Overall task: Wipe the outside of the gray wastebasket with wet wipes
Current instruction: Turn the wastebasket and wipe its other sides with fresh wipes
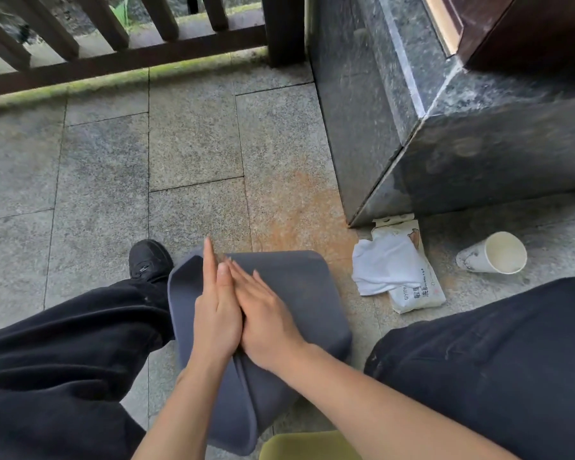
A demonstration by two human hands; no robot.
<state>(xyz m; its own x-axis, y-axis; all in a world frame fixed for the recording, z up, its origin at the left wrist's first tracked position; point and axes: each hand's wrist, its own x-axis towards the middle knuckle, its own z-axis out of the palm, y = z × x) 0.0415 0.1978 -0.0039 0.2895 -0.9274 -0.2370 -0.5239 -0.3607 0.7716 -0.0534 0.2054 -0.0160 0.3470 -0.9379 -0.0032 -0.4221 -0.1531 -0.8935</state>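
Note:
The gray wastebasket (306,293) lies tilted on the stone floor between my legs. Above it, my left hand (214,313) and my right hand (266,320) are pressed together palm to palm with fingers straight. No wipe shows between them. A white wet wipe (384,267) lies crumpled on the wipes pack (419,290) on the floor to the right of the basket, apart from both hands.
A white paper cup (493,254) lies on its side further right. A dark stone pillar base (445,134) stands at the back right, a wooden railing (113,58) at the back. A yellow-green seat edge (306,446) shows at the bottom. My black shoe (150,258) is left of the basket.

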